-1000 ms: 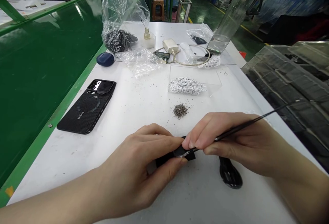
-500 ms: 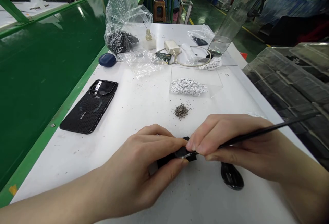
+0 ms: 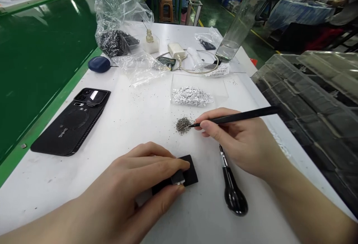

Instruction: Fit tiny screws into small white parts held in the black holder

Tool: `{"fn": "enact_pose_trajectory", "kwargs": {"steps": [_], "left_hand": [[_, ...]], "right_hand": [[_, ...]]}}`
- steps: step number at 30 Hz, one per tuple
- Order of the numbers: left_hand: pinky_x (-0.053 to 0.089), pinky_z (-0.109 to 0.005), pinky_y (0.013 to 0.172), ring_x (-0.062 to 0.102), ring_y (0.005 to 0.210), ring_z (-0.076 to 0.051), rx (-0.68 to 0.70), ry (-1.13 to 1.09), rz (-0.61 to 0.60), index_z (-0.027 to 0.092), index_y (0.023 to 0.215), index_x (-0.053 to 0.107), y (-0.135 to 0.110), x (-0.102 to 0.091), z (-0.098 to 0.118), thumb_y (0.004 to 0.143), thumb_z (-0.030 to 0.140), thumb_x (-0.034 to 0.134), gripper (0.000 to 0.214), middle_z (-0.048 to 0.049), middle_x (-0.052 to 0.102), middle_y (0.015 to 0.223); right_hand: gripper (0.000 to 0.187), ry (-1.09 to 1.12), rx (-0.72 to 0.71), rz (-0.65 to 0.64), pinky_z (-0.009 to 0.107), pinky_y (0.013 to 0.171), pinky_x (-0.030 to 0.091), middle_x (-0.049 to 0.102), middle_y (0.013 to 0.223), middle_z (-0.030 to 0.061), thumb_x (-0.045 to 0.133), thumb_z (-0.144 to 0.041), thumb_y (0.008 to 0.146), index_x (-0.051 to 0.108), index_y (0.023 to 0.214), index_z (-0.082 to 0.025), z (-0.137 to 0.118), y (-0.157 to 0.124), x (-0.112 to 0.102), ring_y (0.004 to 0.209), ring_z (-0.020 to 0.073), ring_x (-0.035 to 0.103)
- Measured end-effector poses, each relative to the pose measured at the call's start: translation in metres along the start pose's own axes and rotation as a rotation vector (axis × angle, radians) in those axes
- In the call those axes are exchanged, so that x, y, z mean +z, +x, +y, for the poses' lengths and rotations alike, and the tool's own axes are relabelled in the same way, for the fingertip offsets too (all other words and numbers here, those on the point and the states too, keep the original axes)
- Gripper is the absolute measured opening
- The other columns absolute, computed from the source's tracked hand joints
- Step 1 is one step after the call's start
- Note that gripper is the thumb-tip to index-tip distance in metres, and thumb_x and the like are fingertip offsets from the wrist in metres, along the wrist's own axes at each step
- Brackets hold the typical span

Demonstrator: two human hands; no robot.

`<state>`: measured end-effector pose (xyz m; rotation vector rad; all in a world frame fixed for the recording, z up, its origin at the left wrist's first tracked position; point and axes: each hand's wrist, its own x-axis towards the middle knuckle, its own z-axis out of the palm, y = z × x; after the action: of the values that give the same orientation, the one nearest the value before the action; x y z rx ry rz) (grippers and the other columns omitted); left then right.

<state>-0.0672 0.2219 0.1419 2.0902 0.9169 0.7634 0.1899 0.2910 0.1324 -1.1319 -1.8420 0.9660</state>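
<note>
This looks like a factory workshop. A big, flat white table [image 3: 192,219] has a little heap of tiny, shiny metal bits [image 3: 183,125] and a hand tool with a fat, shiny black handle [image 3: 234,193]. Clear plastic trays [image 3: 302,98] sit beside it. The shiny green floor [image 3: 208,11] has a yellow painted line [image 3: 263,39].

Table [image 3: 134,121]: white top, dark specks scattered.
Phone [image 3: 84,135]: black, camera side up, left side.
Metal bits [image 3: 183,125]: small heap, middle.
Bag of white flecks [image 3: 191,97]: just beyond heap.
Black-handled tool [image 3: 234,193]: lying, near side.
Far part: charger [image 3: 176,51], clear bottle [image 3: 231,44], crumpled clear bag [image 3: 142,68].
</note>
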Motion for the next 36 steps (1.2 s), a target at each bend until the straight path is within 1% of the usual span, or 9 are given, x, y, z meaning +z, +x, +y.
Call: {"fn": "enact_pose_trajectory", "kwargs": {"steps": [2,5,11,14,19,25,31,34,36], "left_hand": [[0.059,-0.016,0.094,0.07,0.111,-0.012,-0.019,0.022,-0.02,0.034,0.143,0.067,-0.002,0.0,-0.001,0.108,0.01,0.06,0.043,0.0048,0.08,0.118],[0.06,-0.016,0.093,0.07,0.115,-0.014,-0.036,0.052,-0.037,0.035,0.147,0.063,-0.003,0.0,-0.001,0.109,0.012,0.059,0.045,0.004,0.08,0.12],[0.06,-0.014,0.095,0.071,0.116,-0.013,-0.031,0.102,-0.08,0.036,0.152,0.058,-0.001,-0.002,-0.003,0.109,0.013,0.058,0.048,0.0048,0.079,0.121],[0.059,-0.012,0.093,0.071,0.114,-0.012,-0.036,0.102,-0.073,0.035,0.151,0.06,-0.001,-0.002,-0.003,0.109,0.013,0.057,0.047,0.0044,0.079,0.123],[0.057,-0.01,0.092,0.071,0.112,-0.011,-0.037,0.069,-0.061,0.033,0.151,0.061,-0.003,-0.002,-0.003,0.109,0.013,0.057,0.047,0.004,0.079,0.124],[0.06,-0.016,0.095,0.07,0.115,-0.014,-0.035,0.056,-0.048,0.034,0.149,0.062,-0.002,-0.001,-0.002,0.108,0.01,0.059,0.048,0.0032,0.08,0.12],[0.062,-0.021,0.092,0.073,0.108,-0.016,-0.009,-0.006,0.016,0.03,0.141,0.069,-0.002,0.002,-0.002,0.106,0.008,0.062,0.043,0.0008,0.082,0.115],[0.064,-0.024,0.091,0.075,0.1,-0.017,0.011,-0.038,0.052,0.024,0.133,0.073,0.002,0.003,0.001,0.103,0.006,0.063,0.036,-0.0022,0.084,0.109],[0.064,-0.026,0.093,0.076,0.097,-0.017,0.01,-0.045,0.038,0.022,0.127,0.075,0.005,0.002,0.004,0.103,0.006,0.064,0.031,-0.003,0.084,0.105]], "right_hand": [[0.01,-0.028,0.006,-0.021,0.022,0.068,0.063,0.086,0.099,-0.0011,0.074,-0.031,0.106,0.083,0.102,-0.027,0.001,0.0,-0.001,0.087,0.0161,0.08],[0.011,-0.065,0.026,-0.038,0.022,0.065,0.062,0.088,0.1,-0.0017,0.074,-0.03,0.105,0.084,0.104,-0.027,0.0,-0.001,-0.002,0.088,0.0167,0.081],[0.015,-0.102,0.038,-0.063,0.026,0.076,0.069,0.09,0.115,-0.0023,0.074,-0.029,0.103,0.087,0.11,-0.029,0.002,-0.001,-0.003,0.11,0.023,0.084],[0.014,-0.089,0.034,-0.058,0.025,0.085,0.071,0.09,0.115,-0.0035,0.076,-0.029,0.103,0.089,0.108,-0.03,0.002,-0.002,-0.003,0.11,0.0218,0.085],[0.014,-0.063,0.014,-0.047,0.019,0.094,0.068,0.091,0.113,-0.0055,0.078,-0.026,0.101,0.09,0.108,-0.029,0.0,0.0,-0.004,0.108,0.0167,0.085],[0.012,-0.042,0.034,-0.068,0.017,0.085,0.069,0.091,0.11,-0.0058,0.078,-0.03,0.102,0.089,0.106,-0.031,0.001,0.001,-0.007,0.106,0.0156,0.085],[0.013,0.133,-0.032,-0.082,0.014,0.083,0.068,0.091,0.103,-0.006,0.086,-0.024,0.097,0.09,0.104,-0.034,-0.008,-0.001,-0.014,0.091,0.0117,0.085],[0.014,0.31,-0.046,-0.15,0.017,0.084,0.069,0.091,0.101,-0.0042,0.087,-0.025,0.098,0.09,0.105,-0.037,-0.015,-0.005,-0.016,0.092,0.0137,0.086],[0.012,0.418,-0.04,-0.227,0.021,0.085,0.07,0.09,0.102,-0.0016,0.084,-0.028,0.101,0.09,0.107,-0.037,-0.018,-0.009,-0.015,0.095,0.0161,0.086]]}}
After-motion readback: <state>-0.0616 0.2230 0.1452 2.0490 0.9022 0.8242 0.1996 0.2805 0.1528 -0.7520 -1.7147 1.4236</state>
